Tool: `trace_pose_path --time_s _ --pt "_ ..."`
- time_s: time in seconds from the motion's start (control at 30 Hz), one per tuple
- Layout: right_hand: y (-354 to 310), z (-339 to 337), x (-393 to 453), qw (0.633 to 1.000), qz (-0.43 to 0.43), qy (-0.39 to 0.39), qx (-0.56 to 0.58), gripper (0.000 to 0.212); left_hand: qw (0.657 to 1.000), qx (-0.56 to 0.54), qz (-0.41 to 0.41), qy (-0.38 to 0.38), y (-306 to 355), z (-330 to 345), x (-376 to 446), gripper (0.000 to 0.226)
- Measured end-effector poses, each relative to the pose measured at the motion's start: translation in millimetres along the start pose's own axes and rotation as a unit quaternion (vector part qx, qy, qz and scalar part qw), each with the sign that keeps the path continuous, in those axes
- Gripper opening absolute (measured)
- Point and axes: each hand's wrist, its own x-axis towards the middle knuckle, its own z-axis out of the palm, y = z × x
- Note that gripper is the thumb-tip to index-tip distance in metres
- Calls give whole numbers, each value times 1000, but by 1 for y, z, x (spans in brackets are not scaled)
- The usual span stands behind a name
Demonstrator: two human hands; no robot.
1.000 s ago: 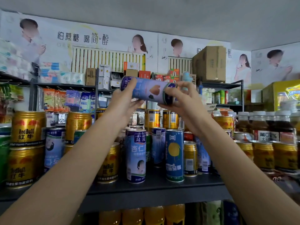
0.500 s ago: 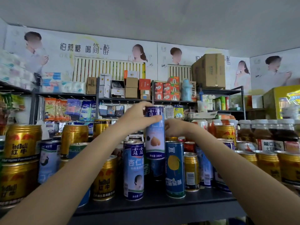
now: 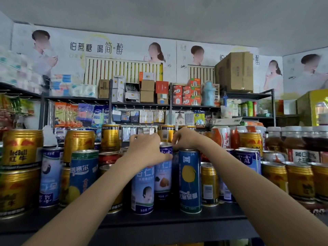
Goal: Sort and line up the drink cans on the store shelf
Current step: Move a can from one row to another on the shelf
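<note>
From the head view, your left hand point(image 3: 147, 150) curls around the upper part of a tall blue-and-white almond can point(image 3: 163, 172) standing upright on the dark shelf point(image 3: 174, 219). Your right hand point(image 3: 186, 139) pinches its top rim with bent fingers. The can sits just behind a baby-face can point(image 3: 142, 190) and beside a blue lemon can point(image 3: 190, 180). Gold Red Bull cans point(image 3: 22, 148) stack at the far left

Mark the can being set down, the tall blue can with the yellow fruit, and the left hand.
almond-picture can point(image 3: 162, 181): head view, lower label.
blue can with yellow fruit point(image 3: 189, 176): head view, fruit picture.
left hand point(image 3: 145, 150): head view, back of hand.
</note>
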Motion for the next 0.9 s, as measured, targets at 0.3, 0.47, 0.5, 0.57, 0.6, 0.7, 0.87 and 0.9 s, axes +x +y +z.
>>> trace_pose_path --time_s 0.3,0.47,0.5,0.57,0.6,0.7,0.87,0.9 --pt "5 -9 -5 974 -4 63 216 37 994 50 -32 -91 7 -4 3 41" --pt "-9 -27 -23 956 -82 135 247 33 988 107 -28 -112 11 -5 4 39" --pt "-12 -30 -27 953 -96 153 242 34 987 113 -25 -111 11 -5 4 41" --pt "-16 -37 -35 941 -122 185 255 34 992 95 -18 -79 8 -5 4 52" --pt "-18 -42 -39 933 -132 199 269 34 997 68 -14 -44 7 -7 4 58" --pt "-21 -60 -50 893 -147 236 353 34 991 -98 -7 95 1 -16 8 74" --pt "-23 -86 -67 752 -174 231 592 26 831 -552 2 71 -1 -47 1 55" --pt "-23 -88 -70 725 -182 223 626 24 779 -626 -2 36 0 -51 -1 54"
